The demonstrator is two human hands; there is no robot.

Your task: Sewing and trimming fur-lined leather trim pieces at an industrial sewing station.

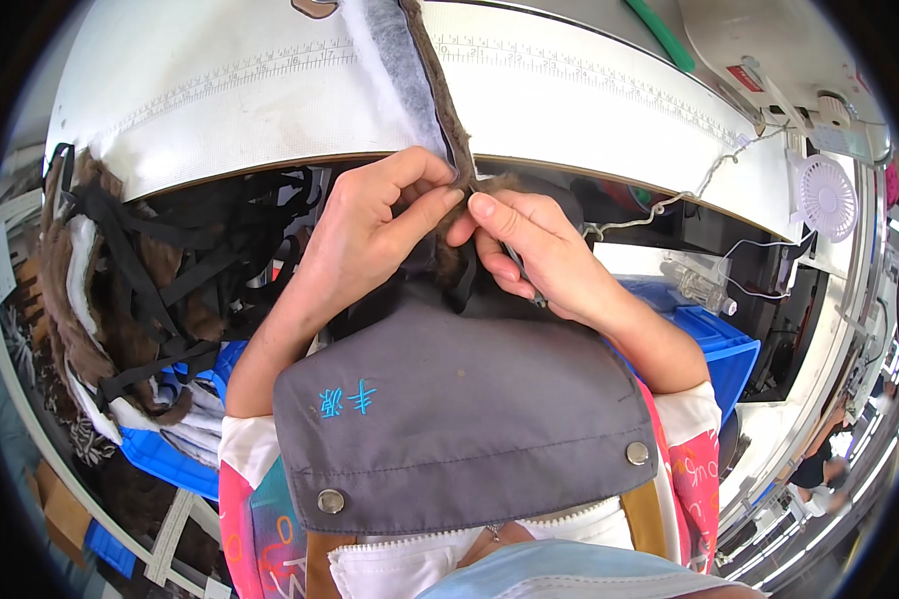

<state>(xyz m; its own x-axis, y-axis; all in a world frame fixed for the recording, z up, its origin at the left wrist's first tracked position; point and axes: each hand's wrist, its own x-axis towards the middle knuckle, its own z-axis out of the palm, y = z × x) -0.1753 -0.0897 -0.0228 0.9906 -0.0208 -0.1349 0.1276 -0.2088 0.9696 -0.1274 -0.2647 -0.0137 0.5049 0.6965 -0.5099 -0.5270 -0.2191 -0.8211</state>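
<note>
Together, both hands met at the near edge of the white desk, just over its lip. The left hand pinched the brown furry fabric strip between thumb and forefinger, where it hung off the edge. The right hand closed narrowly around a thin metal tool, its thumb touching the same strip. The strip, with white padding beside it, ran away across the desk. Black straps lay heaped off the left end, above a blue bin.
</note>
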